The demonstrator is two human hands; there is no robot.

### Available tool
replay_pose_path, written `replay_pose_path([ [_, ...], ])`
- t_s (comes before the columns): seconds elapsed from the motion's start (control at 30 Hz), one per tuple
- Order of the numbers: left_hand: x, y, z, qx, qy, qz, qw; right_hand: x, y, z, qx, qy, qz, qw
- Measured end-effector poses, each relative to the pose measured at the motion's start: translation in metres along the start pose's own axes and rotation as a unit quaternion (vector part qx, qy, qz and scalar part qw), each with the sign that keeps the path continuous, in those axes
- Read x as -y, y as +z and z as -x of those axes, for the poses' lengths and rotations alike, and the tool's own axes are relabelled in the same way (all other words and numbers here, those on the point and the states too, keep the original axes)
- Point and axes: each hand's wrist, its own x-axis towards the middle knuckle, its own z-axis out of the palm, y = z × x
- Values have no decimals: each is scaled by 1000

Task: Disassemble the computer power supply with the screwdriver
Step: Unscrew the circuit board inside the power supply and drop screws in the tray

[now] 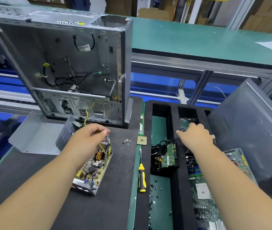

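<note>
Head view, as I log it: opened power supply (93, 166) on the black mat (108, 205), its circuit board exposed; my left hand (88, 138) pinches its wires (107, 145) above it. Screwdriver (142, 177) lies untouched just right of the mat. My right hand (194, 136) reaches into the foam tray (173, 113); I cannot tell its grip. Loose screws (126, 141) near the empty case (69, 63).
</note>
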Motion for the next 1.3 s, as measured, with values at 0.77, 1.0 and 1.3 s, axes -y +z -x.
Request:
replay_pose_path([
  [0.77,78,-103,-18,79,3,-85,993,121,63,89,108,-78,80,988],
  [1.0,78,-98,-24,116,33,-92,988,109,78,100,187,10,126,974],
  [1.3,89,-110,-29,148,59,-60,985,104,89,116,179,64,97,977],
])
